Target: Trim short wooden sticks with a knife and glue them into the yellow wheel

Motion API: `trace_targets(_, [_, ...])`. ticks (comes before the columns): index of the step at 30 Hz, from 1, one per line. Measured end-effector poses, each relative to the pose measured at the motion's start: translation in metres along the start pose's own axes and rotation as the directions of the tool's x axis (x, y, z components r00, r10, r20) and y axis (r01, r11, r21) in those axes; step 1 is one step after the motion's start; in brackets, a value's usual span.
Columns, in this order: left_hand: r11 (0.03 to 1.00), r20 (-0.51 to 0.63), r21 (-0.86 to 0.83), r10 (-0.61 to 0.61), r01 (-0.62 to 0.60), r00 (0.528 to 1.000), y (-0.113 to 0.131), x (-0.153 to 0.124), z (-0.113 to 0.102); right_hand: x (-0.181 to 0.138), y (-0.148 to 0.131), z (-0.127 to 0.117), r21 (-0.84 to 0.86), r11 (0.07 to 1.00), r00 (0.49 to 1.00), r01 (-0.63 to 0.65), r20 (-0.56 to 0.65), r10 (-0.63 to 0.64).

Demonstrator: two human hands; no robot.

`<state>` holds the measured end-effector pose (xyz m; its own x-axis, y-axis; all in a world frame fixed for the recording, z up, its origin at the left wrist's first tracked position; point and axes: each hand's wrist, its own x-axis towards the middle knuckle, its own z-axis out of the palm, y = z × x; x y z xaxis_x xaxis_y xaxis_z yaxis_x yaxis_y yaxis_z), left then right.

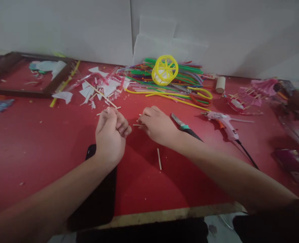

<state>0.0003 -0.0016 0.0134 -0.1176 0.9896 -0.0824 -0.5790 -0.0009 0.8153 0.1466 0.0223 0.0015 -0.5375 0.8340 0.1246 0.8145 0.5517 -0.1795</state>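
Note:
My left hand (111,133) is curled, thumb against the bent fingers; whatever lies inside is hidden. A small pale tip shows by its thumb. To its right, my right hand (158,125) is low over the red table with fingers bent together around a short wooden stick (136,125), whose end sticks out to the left. Another stick end is partly visible just above those fingers. One more short wooden piece (159,159) lies below my right hand. Cutting pliers (183,125) with dark handles rest right of that hand.
A black phone (98,195) lies under my left forearm. Behind are paper scraps (111,87), pipe cleaners (189,72) and a yellow wheel-shaped frame (166,70). A pink glue gun (223,125) with its cord is at right, a brown frame (47,91) at left.

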Motion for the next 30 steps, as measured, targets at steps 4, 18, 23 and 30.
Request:
trace_targets(4, [1.0, 0.044, -0.018, -0.025, 0.025, 0.999, -0.005, 0.004, -0.005, -0.001, -0.005, 0.002, 0.004, 1.0, 0.999, 0.031, 0.011, -0.031])
trace_targets(18, [0.751, 0.354, 0.601, -0.555, 0.272, 0.753, -0.011, -0.015, -0.003, -0.087, 0.006, -0.027, 0.813, 0.558, 0.944, -0.169, -0.029, 0.33])
trace_targets(23, [0.704, 0.385, 0.598, -0.672, 0.383, 0.632, -0.009, -0.016, 0.001, -0.089, -0.002, -0.014, 0.966, 0.195, 0.899, -0.167, 0.068, 0.433])
trace_targets(30, [0.685, 0.398, 0.491, -0.726, 0.538, 0.561, -0.007, -0.013, -0.003, -0.09, -0.006, -0.006, 0.93, 0.359, 0.865, -0.071, -0.122, 0.486])
